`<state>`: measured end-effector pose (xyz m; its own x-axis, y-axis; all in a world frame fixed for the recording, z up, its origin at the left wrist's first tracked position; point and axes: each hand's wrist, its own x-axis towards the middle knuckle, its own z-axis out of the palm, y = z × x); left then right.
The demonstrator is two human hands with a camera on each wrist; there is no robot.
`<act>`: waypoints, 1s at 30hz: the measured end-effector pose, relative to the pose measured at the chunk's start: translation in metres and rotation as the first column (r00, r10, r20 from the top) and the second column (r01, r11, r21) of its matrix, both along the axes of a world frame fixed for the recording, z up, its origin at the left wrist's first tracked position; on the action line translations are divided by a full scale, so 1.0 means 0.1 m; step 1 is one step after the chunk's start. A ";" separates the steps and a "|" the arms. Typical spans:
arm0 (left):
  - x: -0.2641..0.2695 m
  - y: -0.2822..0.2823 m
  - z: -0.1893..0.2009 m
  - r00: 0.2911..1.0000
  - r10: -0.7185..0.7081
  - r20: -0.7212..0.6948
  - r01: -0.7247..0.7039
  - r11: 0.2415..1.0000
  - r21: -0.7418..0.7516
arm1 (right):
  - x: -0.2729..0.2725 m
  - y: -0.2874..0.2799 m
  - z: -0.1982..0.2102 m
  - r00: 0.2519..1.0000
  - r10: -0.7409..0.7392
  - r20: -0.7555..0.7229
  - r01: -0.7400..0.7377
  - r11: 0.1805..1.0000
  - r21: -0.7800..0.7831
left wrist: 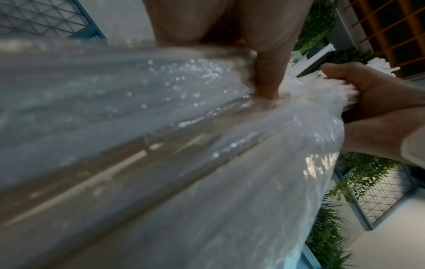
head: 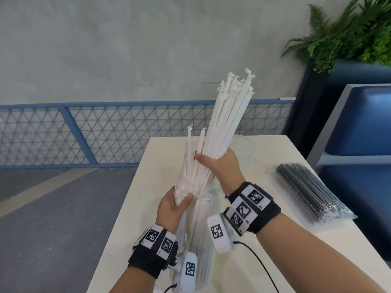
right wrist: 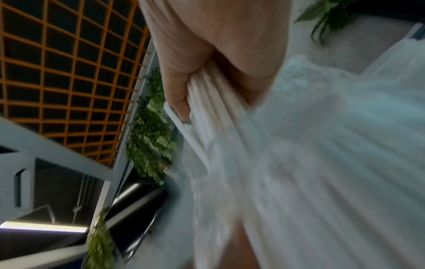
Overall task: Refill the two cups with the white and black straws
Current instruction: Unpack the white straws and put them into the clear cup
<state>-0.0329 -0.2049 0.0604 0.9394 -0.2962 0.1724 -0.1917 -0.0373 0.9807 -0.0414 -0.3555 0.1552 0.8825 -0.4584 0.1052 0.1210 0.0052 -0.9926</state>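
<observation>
My right hand (head: 211, 160) grips a thick bundle of white straws (head: 227, 115) and holds it tilted up to the right, its wrapped tips high above the table. My left hand (head: 182, 198) pinches the crumpled mouth of a clear plastic bag (head: 197, 246) that still holds several white straws. In the left wrist view the left fingers (left wrist: 266, 78) press into the clear plastic bag (left wrist: 161, 127). The right fingers (right wrist: 177, 98) curl round the white straws (right wrist: 207, 98). A clear cup (head: 248, 148) stands behind the bundle. The sealed pack of black straws (head: 306, 193) lies at the right.
The cream table (head: 281, 151) is narrow, with its left edge close to my left arm. A blue bench (head: 359, 127) and a fern planter (head: 349, 32) stand to the right. A blue mesh fence (head: 63, 134) runs behind. A black cable (head: 260, 263) trails over the near table.
</observation>
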 end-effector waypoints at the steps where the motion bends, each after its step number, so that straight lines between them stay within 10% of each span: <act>1: 0.00 0.00 0.01 1.000 -0.003 0.002 0.003 1.000 0.001 | -0.04 0.04 -0.04 1.000 -0.006 -0.005 0.006 1.000 -0.015; 20: -0.03 -0.02 0.09 0.992 -0.068 -0.103 0.063 0.997 -0.051 | 0.02 0.10 0.05 0.999 0.010 -0.046 -0.014 0.996 -0.090; 30: 0.03 0.06 0.07 0.982 0.056 -0.179 -0.078 0.990 -0.117 | 0.11 -0.12 0.30 0.981 -0.174 0.084 0.156 0.970 0.185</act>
